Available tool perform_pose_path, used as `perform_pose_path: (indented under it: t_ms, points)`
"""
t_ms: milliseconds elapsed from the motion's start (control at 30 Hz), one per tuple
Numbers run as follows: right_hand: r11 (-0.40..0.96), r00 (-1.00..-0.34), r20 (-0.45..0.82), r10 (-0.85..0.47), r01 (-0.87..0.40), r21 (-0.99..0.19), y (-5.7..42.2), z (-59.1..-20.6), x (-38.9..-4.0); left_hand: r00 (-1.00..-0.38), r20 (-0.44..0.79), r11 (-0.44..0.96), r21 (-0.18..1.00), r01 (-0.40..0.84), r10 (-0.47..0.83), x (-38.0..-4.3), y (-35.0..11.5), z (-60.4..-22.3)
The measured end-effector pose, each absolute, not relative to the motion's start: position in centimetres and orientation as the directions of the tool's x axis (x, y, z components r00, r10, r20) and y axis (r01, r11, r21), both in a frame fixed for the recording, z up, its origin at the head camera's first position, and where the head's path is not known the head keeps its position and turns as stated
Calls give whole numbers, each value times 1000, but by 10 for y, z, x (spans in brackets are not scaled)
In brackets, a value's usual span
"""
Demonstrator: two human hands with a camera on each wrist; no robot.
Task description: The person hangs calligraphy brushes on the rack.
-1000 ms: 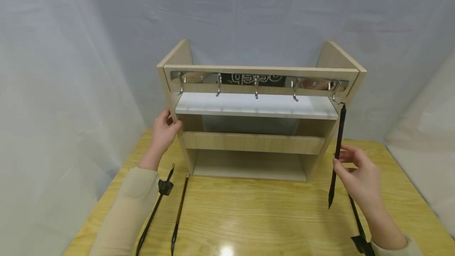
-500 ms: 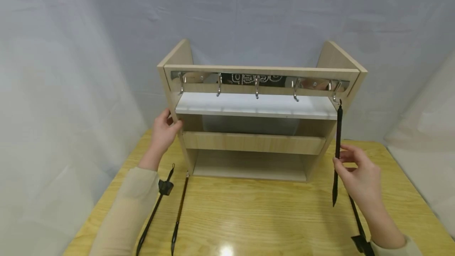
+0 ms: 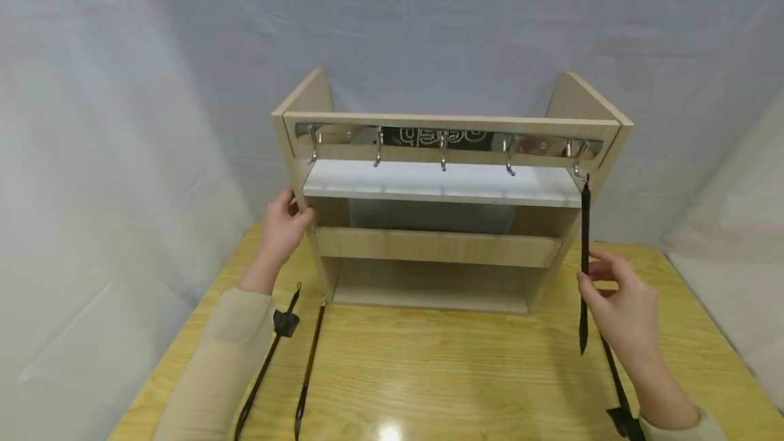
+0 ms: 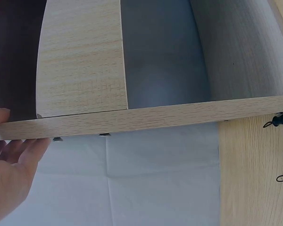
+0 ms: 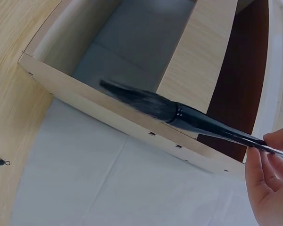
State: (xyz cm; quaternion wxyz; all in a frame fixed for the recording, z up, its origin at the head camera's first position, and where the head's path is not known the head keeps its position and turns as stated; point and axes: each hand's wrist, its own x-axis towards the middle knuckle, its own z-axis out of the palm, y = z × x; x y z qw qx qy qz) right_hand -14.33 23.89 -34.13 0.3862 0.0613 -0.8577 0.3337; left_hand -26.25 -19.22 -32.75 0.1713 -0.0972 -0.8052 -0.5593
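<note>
In the head view my right hand (image 3: 625, 301) pinches a black calligraphy brush (image 3: 584, 230) between thumb and fingers. The brush hangs nearly upright, bristles down, its cord loop right at the tip of the rightmost metal hook (image 3: 578, 160). The right wrist view shows its dark bristles (image 5: 141, 102) close up, with the fingers (image 5: 262, 176) on the handle. My left hand (image 3: 282, 230) grips the left side panel of a pale wooden shelf unit (image 3: 437, 247). In the left wrist view its thumb and fingers (image 4: 30, 153) lie on either side of the panel's edge (image 4: 155, 117).
Two dark brushes, an outer one (image 3: 260, 380) and an inner one (image 3: 310, 366), lie on the wooden table (image 3: 429, 366) at the left. Another brush (image 3: 614, 369) lies under my right wrist. A metal rail (image 3: 349, 133) with several hooks spans the shelf's front. Pale sheeting (image 3: 429, 33) hangs behind.
The brush has swung from a tilt to nearly upright, its lower tip moving right and its top slightly left. My right hand has shifted slightly right. The left hand stays on the panel.
</note>
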Motion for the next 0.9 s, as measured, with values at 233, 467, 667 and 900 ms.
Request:
perform_pose_path:
  t_ms: [233,467,667,900]
  points:
    - [776,-685,711,155,-361,-518,240,-341,-145,-925,376,353,873,337,-45,-263,-192,-325]
    - [786,-691,706,153,-349,-511,241,-341,-145,-923,383,344,872,347,-41,-262,-190,-325]
    - [785,-677,718,160,-354,-508,243,-341,-146,-929,368,344,879,332,-45,-262,-189,-325]
    - [772,-659,726,194,-355,-528,247,-344,-143,-930,365,335,882,332,-41,-262,-190,-326]
